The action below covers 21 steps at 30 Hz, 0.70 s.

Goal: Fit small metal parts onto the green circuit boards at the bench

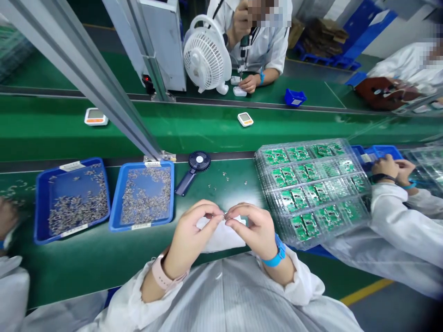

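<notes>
Two bare hands over a green conveyor belt (104,263); the left hand (192,237) and right hand (251,230) are both pinched closed, their fingertips meeting on a tiny metal piece (226,216), which is mostly hidden by the fingers; a white sheet (221,237), cloth or paper, lies beneath the hands.

Progress as far as shown: 2 blue plastic bins (116,198) hold many grey metal parts (145,196), spread in uneven layers with the blue bin floors showing through; a few loose parts (221,182) are scattered on the belt beyond the hands; a stack of clear moulded trays (311,193), ridged and glossy, holds rows of green circuit boards (299,226) at the right.

Materials and surroundings: the left wrist bears a pink watch (166,272); the right wrist bears a blue strap (275,251); a small dark handheld fan (194,168) lies beside the right-hand bin; a neighbouring worker's hands (392,168) rest at the far edge of the clear trays; across the belt, a white desk fan (206,55) stands beside a second worker's hand (249,83); 2 small white devices (245,119) lie on the far green belt.
</notes>
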Available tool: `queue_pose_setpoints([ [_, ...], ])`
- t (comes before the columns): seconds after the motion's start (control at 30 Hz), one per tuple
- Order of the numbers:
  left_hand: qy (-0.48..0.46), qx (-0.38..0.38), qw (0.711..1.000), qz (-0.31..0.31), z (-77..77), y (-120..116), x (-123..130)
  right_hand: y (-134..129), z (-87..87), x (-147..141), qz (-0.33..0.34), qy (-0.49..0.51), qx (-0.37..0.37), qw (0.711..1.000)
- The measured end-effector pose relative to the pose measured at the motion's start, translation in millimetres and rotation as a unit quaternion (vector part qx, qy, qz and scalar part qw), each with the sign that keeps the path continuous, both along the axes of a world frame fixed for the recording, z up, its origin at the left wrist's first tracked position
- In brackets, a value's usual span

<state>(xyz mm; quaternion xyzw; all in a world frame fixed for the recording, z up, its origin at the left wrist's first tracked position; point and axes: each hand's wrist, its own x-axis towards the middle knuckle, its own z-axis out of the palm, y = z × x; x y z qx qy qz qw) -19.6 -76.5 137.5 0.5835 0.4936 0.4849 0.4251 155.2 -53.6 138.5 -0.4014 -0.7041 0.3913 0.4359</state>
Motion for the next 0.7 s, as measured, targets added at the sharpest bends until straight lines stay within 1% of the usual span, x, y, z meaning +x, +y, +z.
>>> queue_pose_setpoints([
  [0.07, 0.01, 0.014, 1.0, -0.001, 0.8, 1.6, -0.9, 1.9, -3.5, 0.0, -0.005, 0.02, -0.043, 0.999],
  [0.13, 0.028, 0.043, 0.999, 0.0, 1.5, 1.8, -0.9, 3.4, -7.2, -0.8, -0.005, 0.055, -0.075, 0.996],
  [0.27, 0.07, 0.09, 0.993, 0.013, 3.6, 1.0, -0.2, 6.3, -10.5, -2.6, 0.021, 0.136, -0.1, 0.985],
  [0.37, 0.081, 0.098, 0.992, 0.02, 5.3, 2.2, -0.8, 9.1, -9.3, -2.8, 0.042, 0.145, -0.09, 0.985],
  [0.53, 0.099, 0.109, 0.989, 0.021, 6.3, 7.4, -3.0, 13.2, -7.1, -1.8, 0.048, 0.125, -0.05, 0.99],
  [0.7, 0.082, 0.1, 0.991, 0.021, 4.5, 11.0, -3.6, 16.1, -3.2, -1.7, 0.049, 0.066, 0.002, 0.997],
])
